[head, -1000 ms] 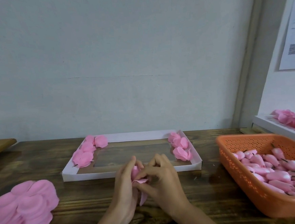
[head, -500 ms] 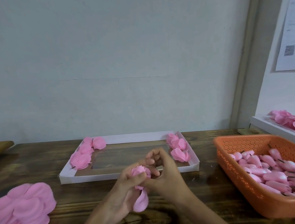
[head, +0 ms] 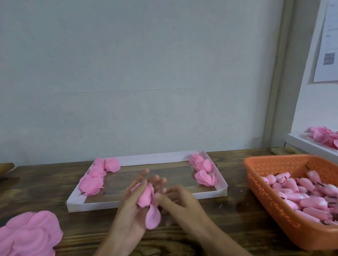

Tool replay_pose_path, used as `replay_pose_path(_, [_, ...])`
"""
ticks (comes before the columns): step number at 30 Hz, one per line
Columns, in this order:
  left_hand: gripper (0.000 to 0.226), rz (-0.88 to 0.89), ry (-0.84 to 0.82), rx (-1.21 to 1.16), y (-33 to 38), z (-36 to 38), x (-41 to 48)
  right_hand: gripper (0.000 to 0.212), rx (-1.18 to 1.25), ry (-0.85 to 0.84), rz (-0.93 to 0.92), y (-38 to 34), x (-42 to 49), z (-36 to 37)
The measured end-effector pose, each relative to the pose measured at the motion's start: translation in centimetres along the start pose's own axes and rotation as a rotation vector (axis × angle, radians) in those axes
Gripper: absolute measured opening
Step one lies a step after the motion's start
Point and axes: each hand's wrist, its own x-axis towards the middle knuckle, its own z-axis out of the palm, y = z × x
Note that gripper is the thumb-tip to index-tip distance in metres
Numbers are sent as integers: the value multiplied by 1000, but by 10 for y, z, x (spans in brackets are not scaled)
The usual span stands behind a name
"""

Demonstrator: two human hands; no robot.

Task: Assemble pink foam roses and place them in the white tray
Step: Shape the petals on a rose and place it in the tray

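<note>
While the half-built pink foam rose (head: 146, 196) sits in the lower middle of the frame, just in front of the near wall of the shallow white cardboard tray (head: 93, 206), the step in hand appears to be wrapping petals round the bud, with placing not yet begun. The left hand (head: 130, 209) holds the rose between its thumb and long, nearly straight fingers, and one loose pink foam petal (head: 153, 218) hangs below the flower. The right hand (head: 182, 201) is just beside it with fingers bent toward the flower's base, but it is blurred, so I cannot tell whether it pinches the petal or only touches it. The next move likely calls for folding that hanging petal up against the bud and fixing it at the base without crushing the soft foam, then setting the flower in the tray, where finished pink roses (head: 93, 180) already line the left and right ends and the middle is free. More supplies wait on the dark wooden table (head: 47, 190): a heap of flat pink foam petals (head: 21, 246) at lower left, and an orange perforated plastic basket (head: 283, 230) of pink foam buds on dark stems (head: 315, 197) at lower right. At upper right a white paper sheet (head: 331, 44) on the wall carries lines of print and a square code-like patch, none of it legible; no brand or label shows elsewhere.
</note>
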Motion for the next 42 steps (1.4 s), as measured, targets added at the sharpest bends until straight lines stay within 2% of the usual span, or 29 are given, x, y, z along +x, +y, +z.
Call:
replay_pose_path(3, [24,30,26,-34,2,-3,2,31,58,-154,98,-3,-3,1])
replay_pose_path(9, [22,96,18,45,-1,-5,5,20,267,-80,195,-8,-4,-6])
replay_pose_path(12, [23,112,-1,78,-3,-7,4,21,370,-98,138,-12,-6,-4])
replay_pose_path(18, [20,81,-5,148,-1,-4,0,13,418,67,-10,-12,-8,5])
replay_pose_path(21, [20,80,-13,136,-1,0,-2,26,550,92,-39,-12,-8,6])
replay_pose_path(24, [19,73,-18,125,-1,3,-3,28,650,73,-73,-11,-7,5])
replay_pose_path(26, [18,69,-14,108,0,4,-4,29,563,56,-142,-8,-5,5])
replay_pose_path(32, [19,18,-5,116,1,-1,-2,37,-66,49,-485,5,4,-2])
replay_pose_path(35, [18,2,6,86,1,-4,0,23,-436,91,-758,9,9,-11])
replay_pose_path(38, [17,-6,39,68,0,-4,0,15,-656,102,-809,9,8,-17])
replay_pose_path(40, [18,-10,59,51,0,-5,1,15,-813,131,-807,8,8,-20])
replay_pose_path(42, [19,-12,67,36,0,-6,2,20,-861,164,-776,6,8,-22])
